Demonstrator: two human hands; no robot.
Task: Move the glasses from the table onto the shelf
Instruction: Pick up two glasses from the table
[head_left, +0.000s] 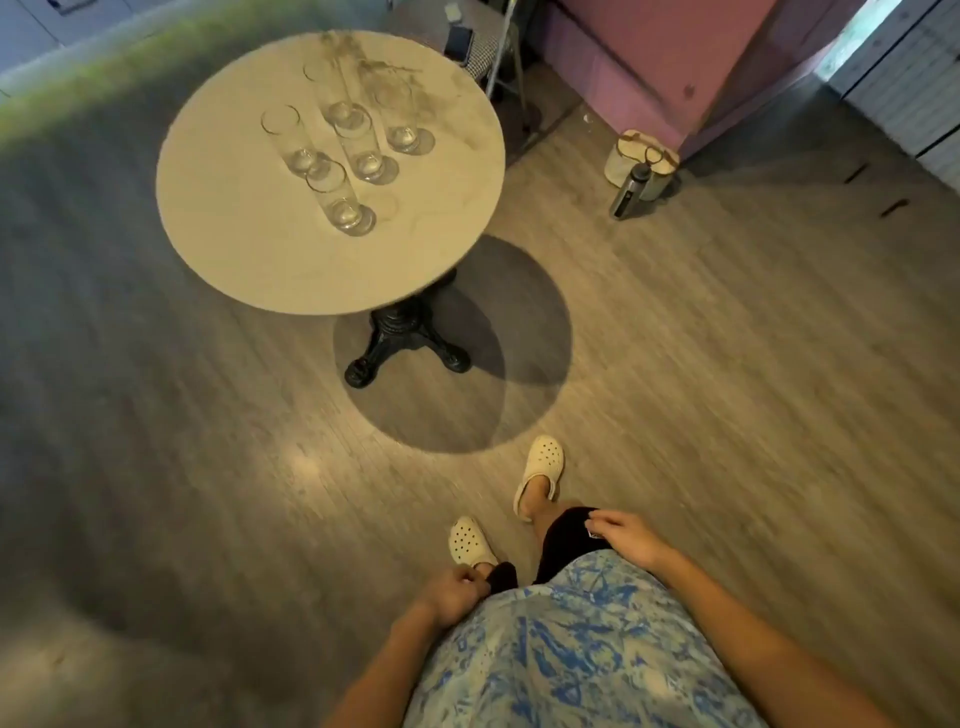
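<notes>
head view | left hand (454, 592) and right hand (626, 535) loosely curled, both empty, well short of the table (234, 249) | five glasses (340, 195) on the table, upright, long axis vertical, mouths up | no shelf in view | none moved, all remain

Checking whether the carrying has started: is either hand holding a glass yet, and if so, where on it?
No. The left hand and right hand hang by the person's legs, holding no glass. All five glasses stand on the round table.
</notes>
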